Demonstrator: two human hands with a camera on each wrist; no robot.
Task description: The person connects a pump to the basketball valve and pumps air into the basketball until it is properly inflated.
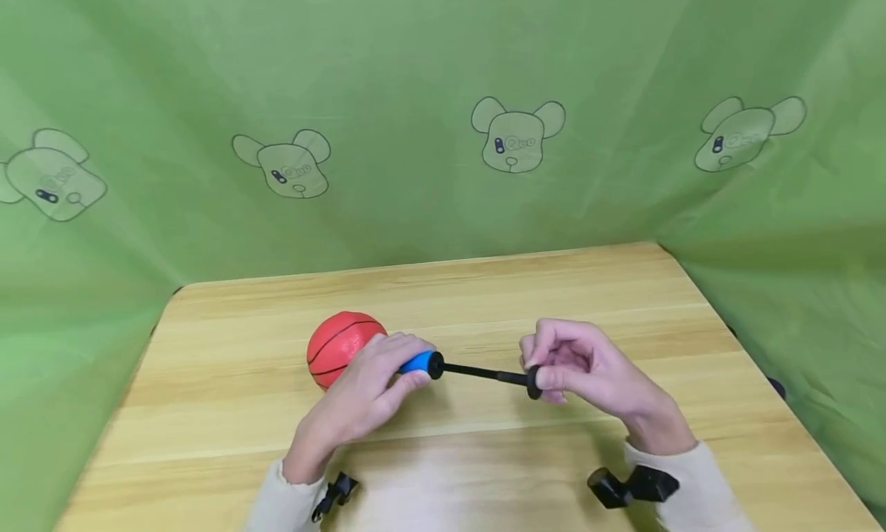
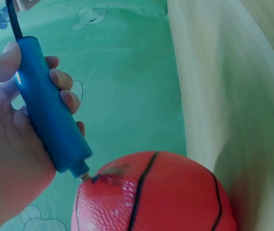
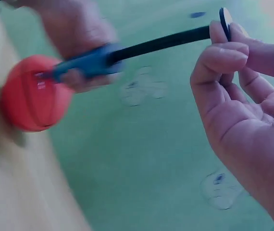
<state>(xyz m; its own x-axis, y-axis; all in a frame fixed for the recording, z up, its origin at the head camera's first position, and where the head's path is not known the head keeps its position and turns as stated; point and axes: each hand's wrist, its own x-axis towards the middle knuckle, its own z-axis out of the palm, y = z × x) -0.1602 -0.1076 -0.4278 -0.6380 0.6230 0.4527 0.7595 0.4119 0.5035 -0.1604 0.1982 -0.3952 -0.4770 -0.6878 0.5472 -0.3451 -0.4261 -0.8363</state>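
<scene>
A small red ball with black seams [image 1: 342, 346], like a basketball, sits on the table by my left hand [image 1: 367, 386]. That hand wraps its fingers around the blue barrel of a hand pump [image 2: 53, 103]. The pump's tip meets the ball's surface in the left wrist view; how deep it goes in is hidden. A black rod [image 3: 163, 44] extends far out of the barrel. At its end, my right hand [image 1: 588, 370] pinches the flat black handle disc [image 1: 534, 382] between thumb and fingers.
The wood-grain table [image 1: 484, 470] has its far edge against a green curtain [image 1: 415, 78] printed with bear heads. Green cloth also hangs at both sides. Black mounts [image 1: 633, 487] are strapped to both wrists.
</scene>
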